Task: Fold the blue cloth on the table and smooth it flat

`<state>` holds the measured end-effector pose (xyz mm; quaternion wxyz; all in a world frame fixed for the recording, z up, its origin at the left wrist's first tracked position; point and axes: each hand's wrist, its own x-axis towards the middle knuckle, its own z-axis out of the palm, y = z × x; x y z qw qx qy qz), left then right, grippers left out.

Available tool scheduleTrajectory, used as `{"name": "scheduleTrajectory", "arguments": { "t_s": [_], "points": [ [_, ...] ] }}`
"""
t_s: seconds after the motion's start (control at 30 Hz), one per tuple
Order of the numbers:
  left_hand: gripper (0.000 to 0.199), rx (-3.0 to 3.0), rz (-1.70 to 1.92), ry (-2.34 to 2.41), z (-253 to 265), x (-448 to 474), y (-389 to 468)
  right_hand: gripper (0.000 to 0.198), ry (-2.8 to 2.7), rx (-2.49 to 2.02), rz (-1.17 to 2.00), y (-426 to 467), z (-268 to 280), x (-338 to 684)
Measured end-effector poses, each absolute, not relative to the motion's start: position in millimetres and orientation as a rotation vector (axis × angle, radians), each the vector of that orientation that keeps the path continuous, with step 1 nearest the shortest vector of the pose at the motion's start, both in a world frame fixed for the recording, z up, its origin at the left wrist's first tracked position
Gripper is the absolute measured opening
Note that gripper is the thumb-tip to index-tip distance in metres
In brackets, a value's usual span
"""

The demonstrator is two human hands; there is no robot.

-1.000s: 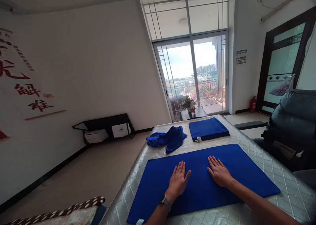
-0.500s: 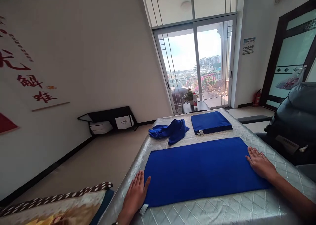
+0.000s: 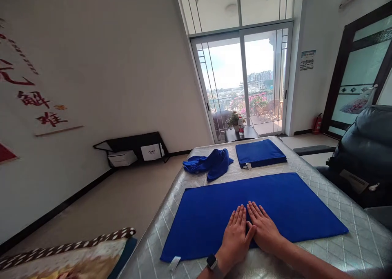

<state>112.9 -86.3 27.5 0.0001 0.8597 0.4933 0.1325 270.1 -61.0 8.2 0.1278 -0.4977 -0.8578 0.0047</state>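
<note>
A left hand [image 3: 237, 238] and a right hand [image 3: 266, 230] lie flat together, fingers extended, on a spread blue cloth [image 3: 284, 201] over a silver quilted cover [image 3: 349, 205]. The step looks like smoothing; next calls for even palm pressure. Beyond, a crumpled cloth [image 3: 219, 163] and folded stack [image 3: 260, 151] limit room.

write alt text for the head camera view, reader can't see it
A person's left hand and right hand lie close together, palms down, on a flat blue cloth over a silver quilted surface. Beyond are a crumpled blue cloth and a neat blue stack; glass sliding doors stand behind.
</note>
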Motion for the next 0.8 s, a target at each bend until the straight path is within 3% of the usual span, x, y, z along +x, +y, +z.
{"name": "scheduleTrajectory", "arguments": {
  "t_s": [0.2,0.37,0.53,0.7,0.8],
  "points": [
    [0.066,2.625,0.249,1.695,22.8,69.9,-88.9,0.068,-2.406,-1.572,0.062,-58.3,5.7,311.0],
    [0.071,2.408,0.159,2.123,-3.1,-51.8,-103.9,0.074,-2.191,-1.863,-0.128,-59.5,-18.3,433.7],
    [0.058,2.477,0.196,2.204,-37.3,-154.1,-128.2,0.068,-2.122,-1.919,-0.298,-70.7,-46.8,546.9],
    [0.052,2.455,0.165,2.187,-33.1,-163.8,-126.0,0.058,-2.106,-1.911,-0.332,-72.2,-48.4,556.9],
    [0.062,2.267,0.225,2.321,-7.9,-135.4,-108.5,0.062,-1.950,-1.983,-0.312,-61.2,-28.4,524.4]
  ]
}}
